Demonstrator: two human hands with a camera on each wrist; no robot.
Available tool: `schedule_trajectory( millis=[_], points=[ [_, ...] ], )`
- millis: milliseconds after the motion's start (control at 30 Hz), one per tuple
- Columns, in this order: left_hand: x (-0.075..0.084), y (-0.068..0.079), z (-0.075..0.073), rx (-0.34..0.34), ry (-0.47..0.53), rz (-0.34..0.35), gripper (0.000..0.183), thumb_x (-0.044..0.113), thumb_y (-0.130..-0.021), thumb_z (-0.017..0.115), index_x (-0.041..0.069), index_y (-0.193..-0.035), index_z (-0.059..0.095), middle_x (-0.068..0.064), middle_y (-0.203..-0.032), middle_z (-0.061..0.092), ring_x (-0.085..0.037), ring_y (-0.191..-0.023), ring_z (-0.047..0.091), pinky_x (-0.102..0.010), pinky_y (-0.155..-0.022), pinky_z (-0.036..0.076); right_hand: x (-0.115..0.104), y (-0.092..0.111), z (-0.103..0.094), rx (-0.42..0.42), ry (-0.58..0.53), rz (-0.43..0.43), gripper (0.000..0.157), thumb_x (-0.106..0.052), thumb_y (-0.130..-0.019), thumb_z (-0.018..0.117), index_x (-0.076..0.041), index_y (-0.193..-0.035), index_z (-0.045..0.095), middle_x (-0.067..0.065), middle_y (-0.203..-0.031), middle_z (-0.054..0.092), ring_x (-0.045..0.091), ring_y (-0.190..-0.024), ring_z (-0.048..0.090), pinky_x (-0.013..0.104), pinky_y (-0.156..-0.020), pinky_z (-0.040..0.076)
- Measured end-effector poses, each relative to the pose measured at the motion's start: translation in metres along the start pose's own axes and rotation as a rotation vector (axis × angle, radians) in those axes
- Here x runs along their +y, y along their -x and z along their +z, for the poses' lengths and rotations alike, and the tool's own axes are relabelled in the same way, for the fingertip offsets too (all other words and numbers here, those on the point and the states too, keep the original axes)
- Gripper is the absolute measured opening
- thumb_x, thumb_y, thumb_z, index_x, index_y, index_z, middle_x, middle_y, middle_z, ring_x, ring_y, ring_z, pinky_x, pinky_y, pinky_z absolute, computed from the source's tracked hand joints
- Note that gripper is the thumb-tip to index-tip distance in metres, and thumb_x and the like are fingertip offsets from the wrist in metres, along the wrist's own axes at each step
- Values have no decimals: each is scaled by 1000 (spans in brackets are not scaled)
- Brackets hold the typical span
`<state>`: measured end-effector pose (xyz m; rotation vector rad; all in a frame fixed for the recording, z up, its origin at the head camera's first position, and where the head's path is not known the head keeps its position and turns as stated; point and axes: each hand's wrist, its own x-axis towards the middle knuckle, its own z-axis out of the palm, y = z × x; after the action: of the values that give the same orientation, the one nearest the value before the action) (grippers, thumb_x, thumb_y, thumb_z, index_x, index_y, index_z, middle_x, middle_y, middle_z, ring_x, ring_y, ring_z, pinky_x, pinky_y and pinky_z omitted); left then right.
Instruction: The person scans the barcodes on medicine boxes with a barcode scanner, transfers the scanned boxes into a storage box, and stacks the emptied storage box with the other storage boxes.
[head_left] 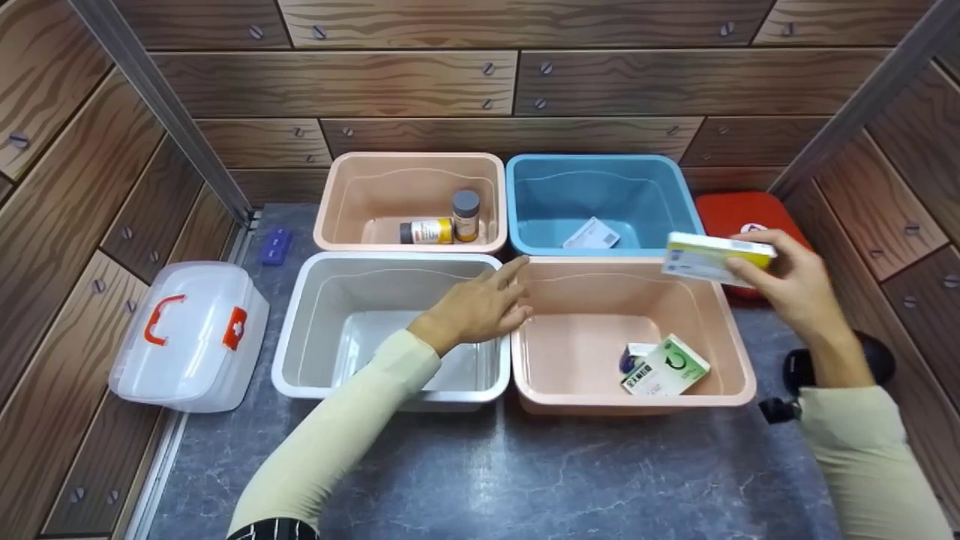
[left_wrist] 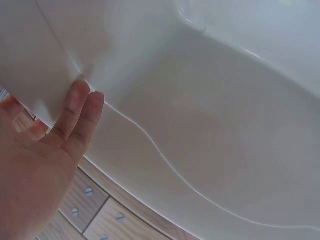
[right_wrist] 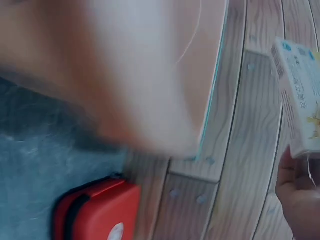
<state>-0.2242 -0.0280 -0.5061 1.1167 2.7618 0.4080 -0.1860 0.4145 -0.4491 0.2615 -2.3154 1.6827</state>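
Above the worktop (head_left: 585, 472), head view: right hand (head_left: 799, 283) clamps a white carton with yellow and blue printing (head_left: 697, 259), thumb on the near side, fingers on the far side. Carton juts left from the grip, long axis roughly left-right, slightly tilted. It overlaps the back-right corner of the near-right peach plastic tub (head_left: 585, 341); blue plastic tub (head_left: 600, 199) lies behind and left, red zip case (head_left: 750, 214) behind and right. Height over the rim: can't tell. Right hand is the near one for this carton; left hand (head_left: 480, 304) is well apart, fingers extended and loosely spread, holding nothing, over where the light grey plastic tub (head_left: 390, 257) meets the near-right peach one. Already in that peach tub, front right: green-and-white carton (head_left: 666, 367) leaning on a small white-and-purple box (head_left: 636, 356). Blue tub holds a flat white box (head_left: 592, 234). Far-left peach plastic tub (head_left: 412, 180) has two grey-capped bottles (head_left: 466, 214), one upright, one lying.

Left wrist view: same loose fingers, two tips at a pale tub wall. Contact unclear, which tub also unclear.

Right wrist view: carton runs near vertical at the right edge, lower end in the right hand. Peach tub blurred, red case below.
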Motion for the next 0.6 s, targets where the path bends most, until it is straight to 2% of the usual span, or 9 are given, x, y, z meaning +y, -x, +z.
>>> schedule_trajectory(
  millis=[167, 233, 367, 500, 600],
  points=[
    [0, 0, 0, -1, -2, -2, 53, 51, -114, 39, 17, -147, 63, -6, -184, 19, -45, -145, 56, -55, -108, 59, 22, 15, -17, 212, -242, 90, 28, 10, -95, 75, 8, -123, 73, 0, -95, 78, 6, -77, 70, 13, -66, 57],
    [0, 0, 0, -5, 1, -4, 54, 51, -115, 39, 16, -148, 63, -6, -184, 19, -45, -147, 55, -55, -109, 58, 31, 21, -21, 297, -280, 120, 26, 6, -97, 75, 7, -122, 74, 1, -97, 78, 8, -81, 69, 13, -70, 57],
    [0, 0, 0, -17, 11, -8, 57, 52, -115, 38, 16, -152, 61, -5, -184, 16, -45, -149, 53, -55, -109, 58, 49, 32, -26, 466, -280, 195, 20, 1, -99, 76, 4, -118, 78, 0, -96, 77, 9, -82, 65, 13, -72, 54],
    [0, 0, 0, -22, 15, -10, 58, 52, -115, 38, 15, -154, 60, -4, -185, 16, -45, -150, 52, -55, -110, 58, 61, 43, -29, 582, -361, 330, 16, -3, -97, 79, -3, -113, 80, 0, -89, 74, 9, -75, 65, 15, -64, 54],
    [0, 0, 1, -7, 14, -5, 57, 51, -114, 39, 15, -153, 62, -5, -184, 18, -45, -148, 54, -56, -108, 59, 66, 51, -32, 641, -523, 434, 14, -2, -97, 79, -6, -110, 80, 1, -86, 72, 9, -72, 67, 17, -59, 55]
  ],
)
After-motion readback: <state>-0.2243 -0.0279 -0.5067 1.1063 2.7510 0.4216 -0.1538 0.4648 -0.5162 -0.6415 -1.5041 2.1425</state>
